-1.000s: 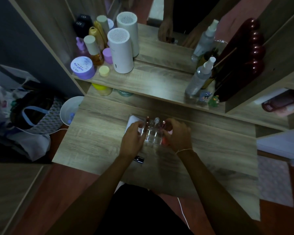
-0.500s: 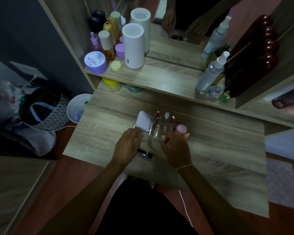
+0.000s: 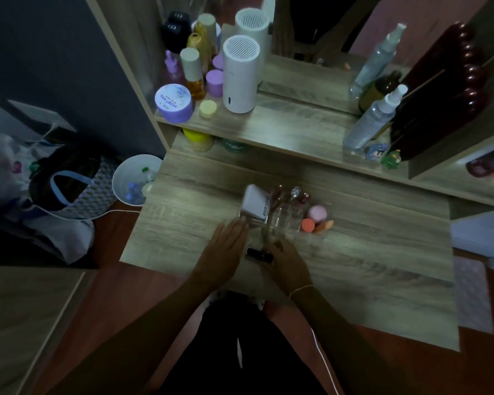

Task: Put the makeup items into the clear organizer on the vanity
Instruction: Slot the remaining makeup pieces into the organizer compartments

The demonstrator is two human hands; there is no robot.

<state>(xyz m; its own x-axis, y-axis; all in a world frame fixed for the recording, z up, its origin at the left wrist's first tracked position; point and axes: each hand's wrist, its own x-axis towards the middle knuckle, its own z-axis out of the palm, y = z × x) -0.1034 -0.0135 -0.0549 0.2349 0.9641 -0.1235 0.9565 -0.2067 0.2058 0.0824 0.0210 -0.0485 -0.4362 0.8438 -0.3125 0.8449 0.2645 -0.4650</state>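
The clear organizer [image 3: 285,216] stands on the vanity top [image 3: 368,252]. It holds a white box [image 3: 254,201], a few thin upright tubes [image 3: 295,195] and pink and orange sponges [image 3: 315,218] at its right end. A small black tube [image 3: 258,254] lies flat on the wood just in front of it. My left hand [image 3: 226,246] rests flat with fingers apart, fingertips near the organizer's left front corner. My right hand [image 3: 287,259] hovers at the black tube's right end; its fingers look blurred and I cannot tell if they grip the tube.
The upper shelf [image 3: 283,129] carries a white cylinder [image 3: 240,75], a purple jar [image 3: 174,103], several bottles and a spray bottle [image 3: 374,118]. A white bin [image 3: 134,179] and a bag [image 3: 66,183] sit on the floor to the left. A mirror stands behind the shelf.
Both hands have drawn back from the organizer toward me, uncovering the sponges at its right end. My right hand has come down beside the black tube.
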